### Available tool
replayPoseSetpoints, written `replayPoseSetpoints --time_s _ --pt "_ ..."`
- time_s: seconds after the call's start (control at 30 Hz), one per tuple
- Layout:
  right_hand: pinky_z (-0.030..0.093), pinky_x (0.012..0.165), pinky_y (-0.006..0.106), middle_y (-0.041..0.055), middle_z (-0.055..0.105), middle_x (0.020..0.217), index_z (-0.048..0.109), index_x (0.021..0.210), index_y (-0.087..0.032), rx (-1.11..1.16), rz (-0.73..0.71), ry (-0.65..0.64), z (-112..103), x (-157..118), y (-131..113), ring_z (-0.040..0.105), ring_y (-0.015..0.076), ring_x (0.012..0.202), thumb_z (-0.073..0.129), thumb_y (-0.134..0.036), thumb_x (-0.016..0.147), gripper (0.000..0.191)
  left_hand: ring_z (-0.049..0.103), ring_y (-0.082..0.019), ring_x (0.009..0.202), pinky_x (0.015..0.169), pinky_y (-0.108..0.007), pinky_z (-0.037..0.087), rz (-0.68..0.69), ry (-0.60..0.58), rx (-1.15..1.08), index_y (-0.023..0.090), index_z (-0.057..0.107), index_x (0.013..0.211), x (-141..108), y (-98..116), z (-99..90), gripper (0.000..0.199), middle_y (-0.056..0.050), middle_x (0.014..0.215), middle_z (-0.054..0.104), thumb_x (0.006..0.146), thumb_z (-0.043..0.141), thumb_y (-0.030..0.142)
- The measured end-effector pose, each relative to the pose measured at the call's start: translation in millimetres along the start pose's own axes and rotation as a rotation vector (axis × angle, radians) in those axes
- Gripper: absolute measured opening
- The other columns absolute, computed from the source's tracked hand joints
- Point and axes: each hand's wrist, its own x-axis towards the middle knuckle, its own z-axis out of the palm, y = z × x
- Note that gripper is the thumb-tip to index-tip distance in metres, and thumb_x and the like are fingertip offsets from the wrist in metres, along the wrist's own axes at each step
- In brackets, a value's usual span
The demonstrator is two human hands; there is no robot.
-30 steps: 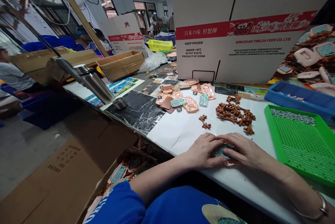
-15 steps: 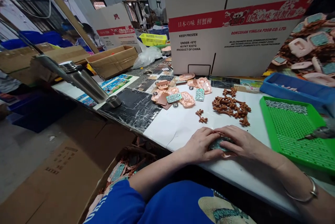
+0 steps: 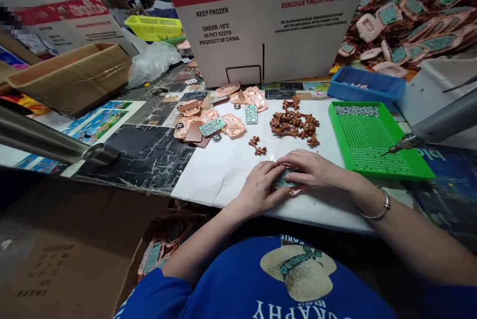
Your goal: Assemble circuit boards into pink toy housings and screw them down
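Observation:
At the table's front edge lies a green circuit board (image 3: 283, 180) seated in a pink plastic shell, partly covered by my fingers. My left hand (image 3: 259, 187) is closed on its left side, thumb along the near edge. From the right, my right hand (image 3: 316, 169) grips the same piece, its fingers over the top. Just beyond my hands is a lone brown branch-shaped plastic part (image 3: 258, 146), and behind it a heap of similar brown parts (image 3: 294, 124). Loose pink shells (image 3: 233, 126) and another green circuit board (image 3: 251, 114) are scattered farther left.
On the right a green tray (image 3: 421, 165) holds small metal screws, with an electric screwdriver (image 3: 436, 120) hanging over it. A blue bin (image 3: 365, 91) stands behind. A large white carton (image 3: 268, 26) blocks the back. A steel flask (image 3: 40, 135) is at the left.
My view has swung right and down, so the table items appear farther left. Both hands stay on the pink shell with its board, with hardly any shift in grip.

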Motion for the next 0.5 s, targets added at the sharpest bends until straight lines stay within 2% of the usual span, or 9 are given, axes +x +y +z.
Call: replayPoseSetpoints --time_s 0.27,0.5 --pt "0.048 0.098 0.042 0.009 0.068 0.116 0.063 0.123 -0.02 0.053 0.033 -0.012 -4.0 0.0 -0.9 0.06 0.0234 0.11 0.055 -0.038 0.099 0.031 0.059 -0.026 0.119 0.104 -0.044 0.052 -0.011 -0.005 -0.004 0.015 0.056 0.132 0.2 1.7 -1.1 0.047 -0.015 0.13 0.063 0.098 0.055 0.047" --pt "0.051 0.095 0.041 0.0096 0.07 0.116 0.068 0.119 -0.021 0.101 0.118 0.057 2.9 0.3 1.0 0.065 0.0235 0.106 0.049 -0.044 0.1 0.035 0.059 -0.025 0.12 0.103 -0.04 0.052 -0.017 0.004 0.011 0.016 0.056 0.132 -2.0 0.6 -6.0 0.047 -0.014 0.131 0.063 0.098 0.054 0.048"
